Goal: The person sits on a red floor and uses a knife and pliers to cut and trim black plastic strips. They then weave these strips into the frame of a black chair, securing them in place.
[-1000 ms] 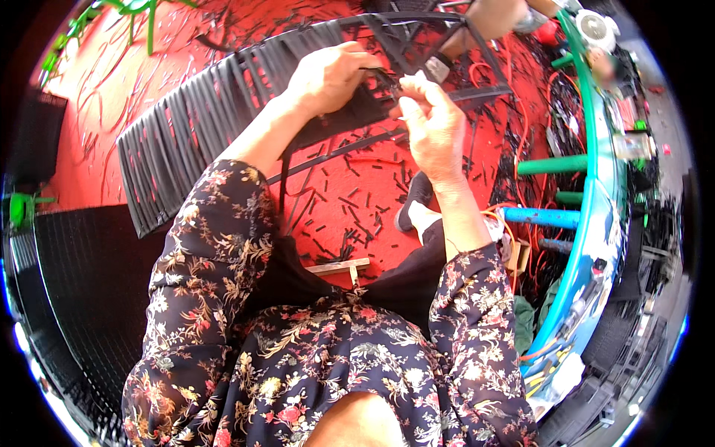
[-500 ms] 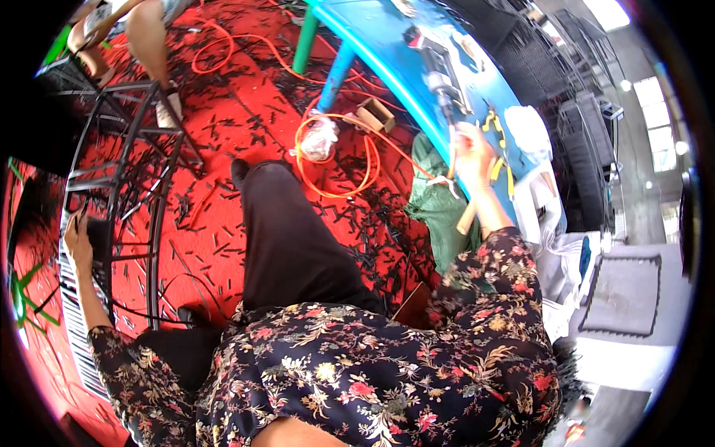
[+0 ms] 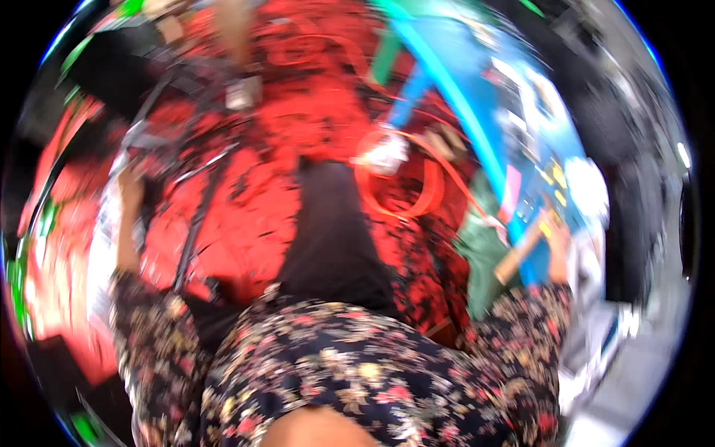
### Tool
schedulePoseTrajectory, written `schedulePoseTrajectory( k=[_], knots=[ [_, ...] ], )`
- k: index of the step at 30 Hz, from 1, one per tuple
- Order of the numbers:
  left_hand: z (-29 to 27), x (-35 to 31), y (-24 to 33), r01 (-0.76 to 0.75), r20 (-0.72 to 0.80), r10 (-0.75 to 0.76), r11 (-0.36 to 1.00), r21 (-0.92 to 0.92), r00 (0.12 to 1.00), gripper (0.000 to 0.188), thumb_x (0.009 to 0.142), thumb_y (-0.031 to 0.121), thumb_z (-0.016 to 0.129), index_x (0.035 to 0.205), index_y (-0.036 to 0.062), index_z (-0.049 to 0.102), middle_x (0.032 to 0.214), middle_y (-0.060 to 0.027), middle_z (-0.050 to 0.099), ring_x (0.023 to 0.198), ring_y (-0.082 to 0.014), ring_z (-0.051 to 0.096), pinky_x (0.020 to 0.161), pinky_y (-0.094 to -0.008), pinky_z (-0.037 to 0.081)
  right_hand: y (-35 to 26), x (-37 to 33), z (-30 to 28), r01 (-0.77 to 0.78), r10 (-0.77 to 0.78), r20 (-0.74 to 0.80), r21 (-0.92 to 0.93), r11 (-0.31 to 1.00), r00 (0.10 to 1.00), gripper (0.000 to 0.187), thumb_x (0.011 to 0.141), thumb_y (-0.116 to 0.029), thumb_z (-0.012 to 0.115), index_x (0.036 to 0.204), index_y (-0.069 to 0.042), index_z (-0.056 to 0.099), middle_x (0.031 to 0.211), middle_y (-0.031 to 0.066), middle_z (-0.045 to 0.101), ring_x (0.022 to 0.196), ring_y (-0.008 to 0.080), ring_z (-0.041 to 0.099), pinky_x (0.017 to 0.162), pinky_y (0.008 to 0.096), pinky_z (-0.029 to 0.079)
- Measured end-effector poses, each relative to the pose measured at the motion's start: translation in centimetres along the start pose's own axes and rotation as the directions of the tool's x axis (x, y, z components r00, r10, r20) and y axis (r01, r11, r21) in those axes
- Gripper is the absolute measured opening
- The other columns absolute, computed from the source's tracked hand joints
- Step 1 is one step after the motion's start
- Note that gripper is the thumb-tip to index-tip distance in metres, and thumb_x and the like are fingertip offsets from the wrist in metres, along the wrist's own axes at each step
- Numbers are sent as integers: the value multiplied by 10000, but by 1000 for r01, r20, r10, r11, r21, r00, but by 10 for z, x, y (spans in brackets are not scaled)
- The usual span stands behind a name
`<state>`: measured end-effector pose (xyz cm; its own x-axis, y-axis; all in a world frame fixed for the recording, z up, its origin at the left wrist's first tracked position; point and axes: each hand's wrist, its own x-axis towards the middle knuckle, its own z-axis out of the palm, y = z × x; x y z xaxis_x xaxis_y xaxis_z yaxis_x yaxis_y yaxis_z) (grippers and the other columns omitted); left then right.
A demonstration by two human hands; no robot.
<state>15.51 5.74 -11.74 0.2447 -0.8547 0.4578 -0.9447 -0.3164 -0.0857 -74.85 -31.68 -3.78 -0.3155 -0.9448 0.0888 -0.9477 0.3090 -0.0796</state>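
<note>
Motion smears the whole view. At the left, my left hand (image 3: 129,185) is at the side of a black metal frame (image 3: 195,231), closed on it as far as the blur shows. My right hand (image 3: 555,229) is low over the blue table (image 3: 532,264), by the upper end of a wooden handle (image 3: 515,257) that slants over the table's edge. Its fingers are too blurred to tell whether they grip the handle. Yellow-handled tools (image 3: 555,179) lie just beyond that hand. Farther up the table lies a power drill (image 3: 518,100), also blurred.
Dark scraps litter the red floor (image 3: 298,127). An orange hose (image 3: 426,205) coils beside a clear plastic bag (image 3: 385,153) and a small cardboard box (image 3: 445,141). Green sacking (image 3: 484,253) hangs at the table's edge. Another person's leg (image 3: 234,33) shows at the far left.
The view has swung left. My right hand has drawn back from near the drill's tip toward the wooden handle. The black frame beside my left hand has tilted.
</note>
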Motion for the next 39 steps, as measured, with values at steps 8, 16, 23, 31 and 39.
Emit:
schedulePoseTrajectory(
  k=[8,16,23,31,39],
  knots=[
    [-66,26,93,528,171,-574,542,-654,801,230,833,236,576,892,25,648,627,-48,554,596,-113,483,587,-291,390,-24,27,-27,310,-283,-133,290,905,950,429,770,-227,552,1113,30,550,1017,130,623,887,265,600,788,366,462],
    [-104,29,98,548,334,-566,262,-794,754,216,858,254,570,882,54,646,629,41,453,608,-71,383,565,-259,332,-333,-179,-40,195,-951,-64,981,-4,304,422,821,-127,558,1202,31,471,1092,128,564,960,188,570,836,307,463],
    [-110,31,115,510,372,-469,210,-834,801,229,877,255,576,1003,86,666,615,107,404,525,-3,315,468,-184,259,-488,-355,-16,703,-909,-414,631,-328,-53,471,668,-134,709,1071,29,529,965,170,593,888,293,598,799,355,475],
    [-116,28,115,422,398,-469,-58,-905,789,238,875,252,587,980,51,659,549,83,359,462,-13,301,409,-203,210,-540,-380,-18,731,-888,-446,567,-380,-115,383,678,-150,697,1005,-4,563,880,144,612,798,289,614,705,357,496],
    [-117,27,116,381,448,-459,-235,-894,767,159,865,241,594,851,83,603,546,86,367,452,-4,294,405,-192,194,-558,-398,-20,679,-898,-428,630,-376,-100,339,690,-176,693,970,-10,599,870,148,623,760,276,628,696,349,502]
  ],
)
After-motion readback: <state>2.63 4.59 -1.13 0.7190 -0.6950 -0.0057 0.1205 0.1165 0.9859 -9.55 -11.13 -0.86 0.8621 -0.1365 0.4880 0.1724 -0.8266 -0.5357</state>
